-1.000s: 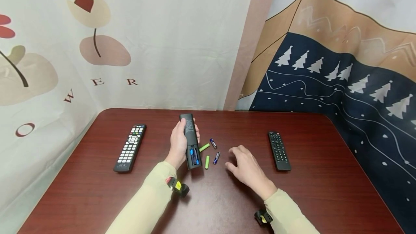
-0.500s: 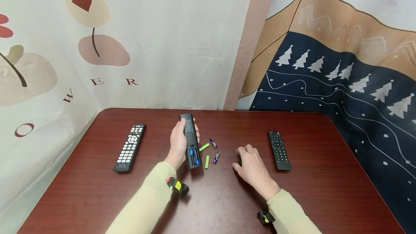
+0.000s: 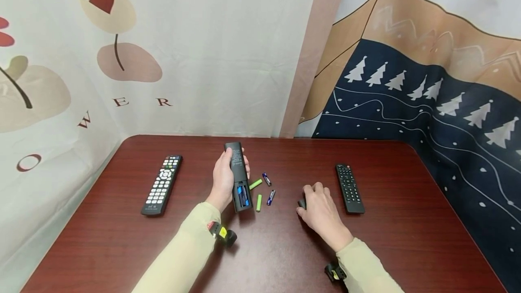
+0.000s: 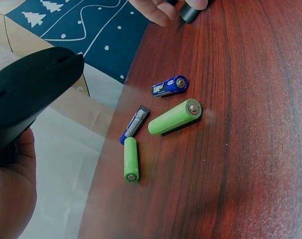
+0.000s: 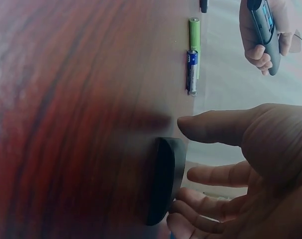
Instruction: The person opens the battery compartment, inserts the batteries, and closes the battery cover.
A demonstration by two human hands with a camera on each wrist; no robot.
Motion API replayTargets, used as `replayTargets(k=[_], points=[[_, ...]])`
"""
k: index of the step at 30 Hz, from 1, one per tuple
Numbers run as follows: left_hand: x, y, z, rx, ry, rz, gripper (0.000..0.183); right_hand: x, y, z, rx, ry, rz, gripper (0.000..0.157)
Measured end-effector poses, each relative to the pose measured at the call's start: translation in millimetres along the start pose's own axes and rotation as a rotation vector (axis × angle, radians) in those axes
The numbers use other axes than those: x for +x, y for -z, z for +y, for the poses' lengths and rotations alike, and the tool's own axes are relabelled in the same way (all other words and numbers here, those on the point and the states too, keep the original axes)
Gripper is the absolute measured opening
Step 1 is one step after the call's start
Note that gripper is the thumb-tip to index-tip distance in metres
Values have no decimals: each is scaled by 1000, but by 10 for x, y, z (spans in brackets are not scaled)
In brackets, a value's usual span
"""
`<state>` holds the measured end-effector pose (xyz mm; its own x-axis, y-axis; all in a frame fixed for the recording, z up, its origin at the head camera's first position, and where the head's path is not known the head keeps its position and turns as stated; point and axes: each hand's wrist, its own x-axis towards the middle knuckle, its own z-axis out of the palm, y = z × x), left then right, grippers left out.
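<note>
My left hand (image 3: 223, 177) grips a black remote control (image 3: 239, 166), back side up, thumb along its edge. Its battery compartment (image 3: 243, 196) is uncovered, with blue springs or lining visible inside. My right hand (image 3: 323, 214) is low over the table around a small black cover (image 5: 167, 181); in the right wrist view the thumb stands apart from it, while the other fingertips are close to its far side. Whether they touch it, I cannot tell. Between the hands lie two green batteries (image 4: 175, 118) and two blue batteries (image 4: 170, 86).
A black remote with white buttons (image 3: 163, 185) lies at the left of the brown table (image 3: 260, 257). Another black remote (image 3: 350, 189) lies to the right of my right hand. Printed curtains (image 3: 228, 58) hang behind the table's far edge.
My right hand has shifted to the right and lowered slightly, and the dark cover has come into sight beside its fingers. The left hand and its remote control have stayed still.
</note>
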<state>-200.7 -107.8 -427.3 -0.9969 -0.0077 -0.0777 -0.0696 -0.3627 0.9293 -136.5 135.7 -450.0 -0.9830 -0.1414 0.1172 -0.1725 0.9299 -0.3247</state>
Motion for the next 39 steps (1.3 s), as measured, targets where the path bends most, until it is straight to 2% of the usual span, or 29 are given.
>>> replayTargets(k=[5, 17, 28, 35, 39], points=[[3, 11, -4, 32, 3, 6, 46, -7, 0, -4, -5, -33, -22, 45], [-8, 29, -7, 38, 3, 15, 47, 0, -20, -2, 30, -61, -25, 43], [1, 25, -2, -5, 5, -5, 44, 28, 4, -13, 69, -49, -15, 42], [3, -4, 6, -17, 8, -9, 43, 51, 33, -93, 112, -64, -13, 48], [-7, -13, 7, -34, 13, -5, 43, 52, 34, -153, 134, -37, 13, 48]])
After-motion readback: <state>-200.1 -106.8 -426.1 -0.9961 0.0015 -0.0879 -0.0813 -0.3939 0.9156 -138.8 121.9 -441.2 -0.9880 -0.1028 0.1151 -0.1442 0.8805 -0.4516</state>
